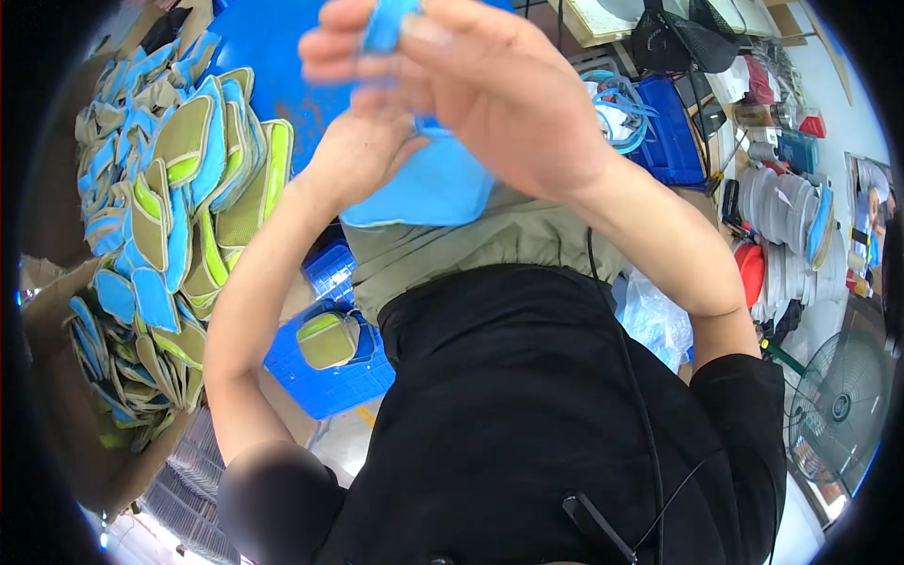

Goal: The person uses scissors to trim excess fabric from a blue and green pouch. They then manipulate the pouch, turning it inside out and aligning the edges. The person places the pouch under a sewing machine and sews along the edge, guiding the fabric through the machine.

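A light-blue fabric piece (424,188) with rounded corners lies over my lap, at the front edge of a blue work surface (273,42). My left hand (363,155) is at its upper left edge, thumb against the fabric. The other left fingers are partly hidden behind my right hand. Raised above it, my right hand (499,89) pinches a narrow blue strip (388,24) between thumb and fingers. Motion blurs those fingertips. Whether the strip joins the fabric piece cannot be made out.
At left, a large box (56,235) holds heaped olive, green and blue fabric pieces (184,141). A blue basket (325,377) with similar pieces stands below my left arm. To the right are a blue bin (669,132), stacked grey rolls (782,207) and a fan (838,405).
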Available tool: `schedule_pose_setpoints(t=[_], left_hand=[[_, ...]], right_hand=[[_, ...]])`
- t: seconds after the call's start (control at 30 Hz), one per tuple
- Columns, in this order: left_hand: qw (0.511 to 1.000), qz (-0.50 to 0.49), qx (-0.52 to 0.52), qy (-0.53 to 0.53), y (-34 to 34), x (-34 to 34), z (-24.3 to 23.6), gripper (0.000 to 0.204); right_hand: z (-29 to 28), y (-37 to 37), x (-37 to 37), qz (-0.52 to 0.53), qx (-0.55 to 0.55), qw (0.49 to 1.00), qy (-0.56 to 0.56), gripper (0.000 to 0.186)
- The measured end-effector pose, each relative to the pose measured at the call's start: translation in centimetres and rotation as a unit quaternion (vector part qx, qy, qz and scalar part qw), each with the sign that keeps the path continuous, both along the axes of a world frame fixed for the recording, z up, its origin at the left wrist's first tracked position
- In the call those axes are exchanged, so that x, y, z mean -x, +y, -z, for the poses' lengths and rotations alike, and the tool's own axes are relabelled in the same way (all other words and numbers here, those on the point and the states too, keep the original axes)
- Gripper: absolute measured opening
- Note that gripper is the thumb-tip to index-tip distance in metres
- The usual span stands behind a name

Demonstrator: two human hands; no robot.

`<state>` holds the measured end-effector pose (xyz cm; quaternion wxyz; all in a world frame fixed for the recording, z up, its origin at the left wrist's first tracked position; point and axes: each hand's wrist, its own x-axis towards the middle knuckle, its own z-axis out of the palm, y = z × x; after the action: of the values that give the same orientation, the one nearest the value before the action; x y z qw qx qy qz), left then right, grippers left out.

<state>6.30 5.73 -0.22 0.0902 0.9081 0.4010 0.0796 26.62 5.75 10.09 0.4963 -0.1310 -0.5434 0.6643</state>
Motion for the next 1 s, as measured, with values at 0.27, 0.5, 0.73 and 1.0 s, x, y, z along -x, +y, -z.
schedule_pose_setpoints(t=[0.27, 0.5, 0.73, 1.0], left_hand=[[0.996, 0.011, -0.014, 0.082, -4.1, 0.7, -7.8, 0.016], [0.979, -0.118, 0.043, 0.158, -10.8, 9.9, -8.5, 0.009], [0.969, -0.232, 0.084, 0.013, -7.7, 6.9, -2.9, 0.026], [0.999, -0.006, -0.022, -0.032, -2.0, -2.5, -2.7, 0.036]], right_hand=[[3.1, 1.0, -5.3, 0.044, -0.601, 0.642, -0.473, 0.044], [-2.1, 0.6, -17.6, 0.076, -0.478, 0.558, -0.674, 0.021], [1.5, 2.2, -12.4, 0.156, -0.445, 0.666, -0.579, 0.024], [1.4, 1.7, -7.1, 0.152, -0.469, 0.711, -0.501, 0.029]])
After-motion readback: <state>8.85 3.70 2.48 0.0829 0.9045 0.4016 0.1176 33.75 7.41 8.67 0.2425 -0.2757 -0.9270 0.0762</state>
